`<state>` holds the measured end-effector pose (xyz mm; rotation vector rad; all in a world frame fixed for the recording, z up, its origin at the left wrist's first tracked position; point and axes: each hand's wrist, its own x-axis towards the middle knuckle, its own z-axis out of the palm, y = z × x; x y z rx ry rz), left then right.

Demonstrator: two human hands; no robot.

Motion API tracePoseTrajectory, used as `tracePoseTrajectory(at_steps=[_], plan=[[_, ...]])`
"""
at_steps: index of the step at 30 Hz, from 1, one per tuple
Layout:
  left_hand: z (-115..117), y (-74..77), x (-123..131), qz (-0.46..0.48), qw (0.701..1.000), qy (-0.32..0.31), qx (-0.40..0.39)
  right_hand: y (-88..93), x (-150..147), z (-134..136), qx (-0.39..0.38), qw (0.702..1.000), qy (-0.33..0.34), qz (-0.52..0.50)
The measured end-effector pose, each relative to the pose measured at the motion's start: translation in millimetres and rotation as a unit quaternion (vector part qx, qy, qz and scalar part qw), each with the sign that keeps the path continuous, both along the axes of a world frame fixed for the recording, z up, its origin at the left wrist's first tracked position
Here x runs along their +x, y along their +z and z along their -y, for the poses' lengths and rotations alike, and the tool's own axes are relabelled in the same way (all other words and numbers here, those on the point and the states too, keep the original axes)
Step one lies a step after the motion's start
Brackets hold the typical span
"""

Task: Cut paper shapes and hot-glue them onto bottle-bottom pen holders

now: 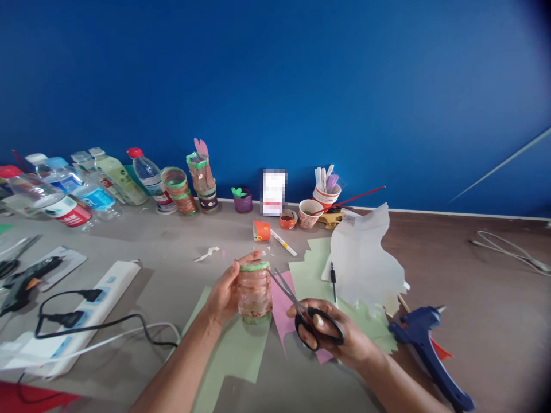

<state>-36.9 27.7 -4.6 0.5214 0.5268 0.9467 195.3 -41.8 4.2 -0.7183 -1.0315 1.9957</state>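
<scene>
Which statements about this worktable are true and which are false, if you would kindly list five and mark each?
1. The left hand holds a ridged container with green bands. True.
2. The right hand holds a paintbrush. False: it holds black-handled scissors.
3. The blue glue gun lies to the left of the ridged container. False: it lies to the right.
4. The white marker lies beside the orange cup piece. True.
5. The power strip lies on the right side of the picture. False: it lies on the left.

Jar (255, 293) glossy plastic; scissor blades (293, 297) metal.
</scene>
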Motion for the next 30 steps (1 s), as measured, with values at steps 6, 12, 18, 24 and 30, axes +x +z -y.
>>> tracePoseTrajectory(at_steps=[6,12,18,24,30], plan=[[-4,-2.7,-3,-0.02,0.994,0.102,-0.031,3.3,6,-6,0.1,0.946,-0.071,0.3],[-6,-7.2,-3,-0.045,0.986,0.162,-0.017,-5.5,4,-9,0.282,0.707,-0.098,0.641],[-6,-2.1,-1,-0.055,0.982,0.183,-0.006,-7.1,4,-6,0.349,0.601,-0.063,0.716],[-5,-0.6,-1,-0.066,0.983,0.172,-0.01,-5.7,5,-4,0.379,0.572,-0.057,0.725],[-6,-4.6,-2,-0.06,0.983,0.173,-0.013,-5.0,2,-4,0.359,0.561,-0.054,0.744]])
